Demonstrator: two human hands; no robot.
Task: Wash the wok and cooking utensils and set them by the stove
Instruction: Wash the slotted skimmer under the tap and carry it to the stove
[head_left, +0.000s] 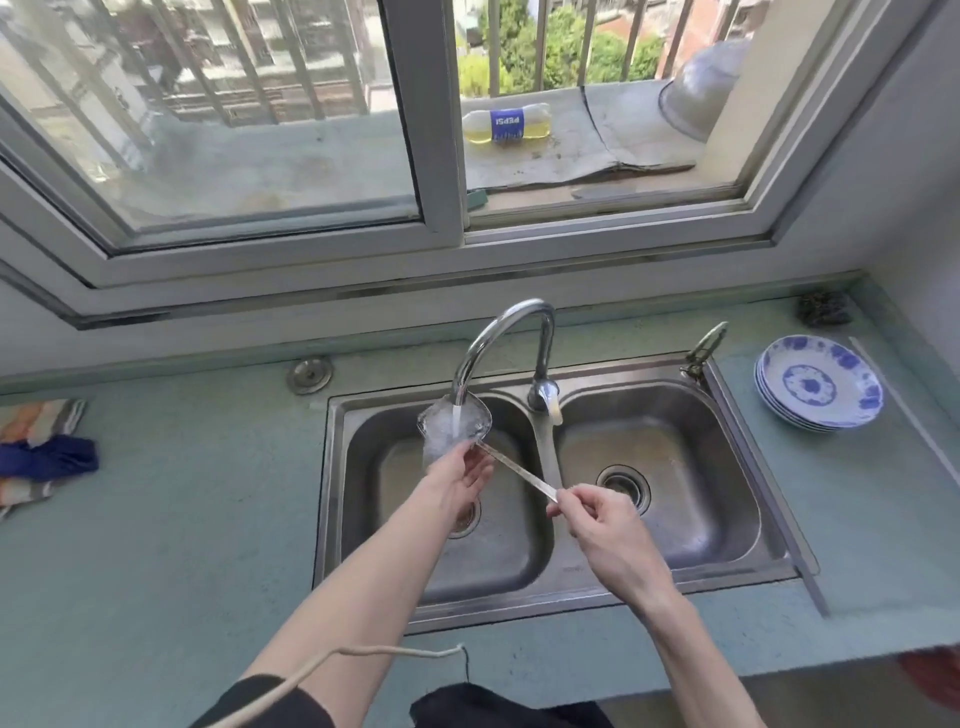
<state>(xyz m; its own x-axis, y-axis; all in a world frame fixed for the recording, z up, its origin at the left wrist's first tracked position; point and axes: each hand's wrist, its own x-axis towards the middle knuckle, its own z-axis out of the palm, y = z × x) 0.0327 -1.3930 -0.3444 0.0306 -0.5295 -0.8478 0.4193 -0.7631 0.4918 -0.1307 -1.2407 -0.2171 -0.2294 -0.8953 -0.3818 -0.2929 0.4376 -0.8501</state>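
Observation:
A metal spatula (514, 470) is held over the left basin of the steel double sink (675, 577). Its wide blade sits right under the faucet (498, 338), and running water spreads over it. My left hand (460, 480) touches the underside of the blade near where the handle begins, fingers fairly straight. My right hand (597, 519) pinches the end of the thin flat handle above the divider between the basins. No wok is in view.
A stack of blue-and-white plates (821, 382) stands on the counter right of the sink. Folded cloths (41, 452) lie at the far left. A scrubber (823, 309) sits in the back right corner. A Pepsi bottle (506, 124) lies on the window ledge.

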